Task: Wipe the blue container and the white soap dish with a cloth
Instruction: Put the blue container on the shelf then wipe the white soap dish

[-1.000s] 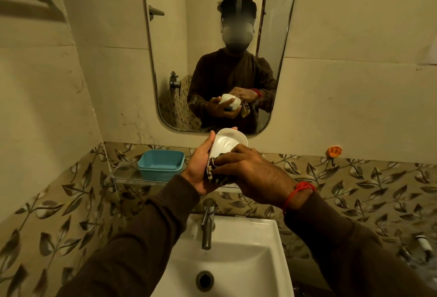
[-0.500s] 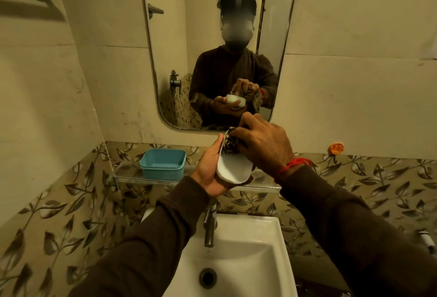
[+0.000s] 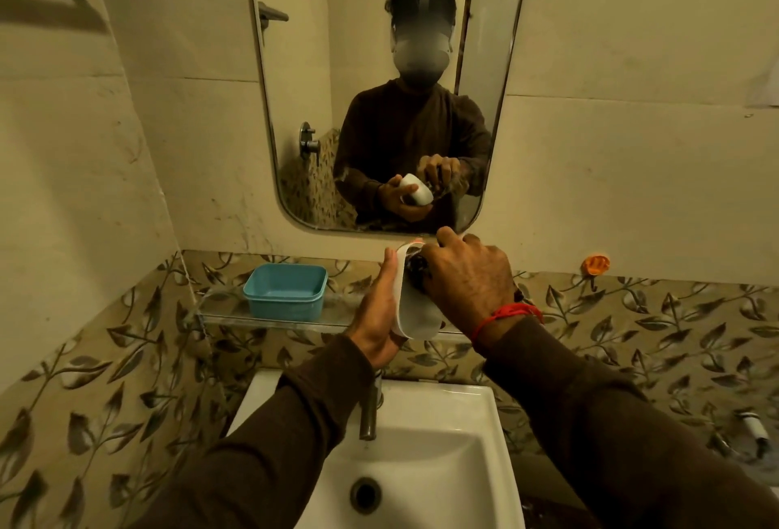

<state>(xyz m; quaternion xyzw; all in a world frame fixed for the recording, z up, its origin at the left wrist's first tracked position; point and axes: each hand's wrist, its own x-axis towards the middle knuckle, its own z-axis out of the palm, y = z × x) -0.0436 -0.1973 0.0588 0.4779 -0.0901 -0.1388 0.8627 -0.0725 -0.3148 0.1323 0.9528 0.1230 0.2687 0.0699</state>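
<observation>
The left hand (image 3: 376, 313) cradles the white soap dish (image 3: 415, 309) from the side, fingers laid along its edge and palm under its lower end, holding it on edge above the sink (image 3: 425, 444). The right hand (image 3: 463, 280) bunches the dark patterned cloth (image 3: 417, 271) in curled fingers and presses it into the dish's upper part. A second ago the cloth was working the lower end of the dish, whose hollow was turned toward the camera; half a second ago the right hand had climbed to the top, and now it sits there with the dish turned more edge-on. The wipe seems to have covered the length of the dish, so this piece looks nearly done. The blue container (image 3: 286, 291) stands where it did on the glass shelf (image 3: 269, 320), left of the hands, untouched.
</observation>
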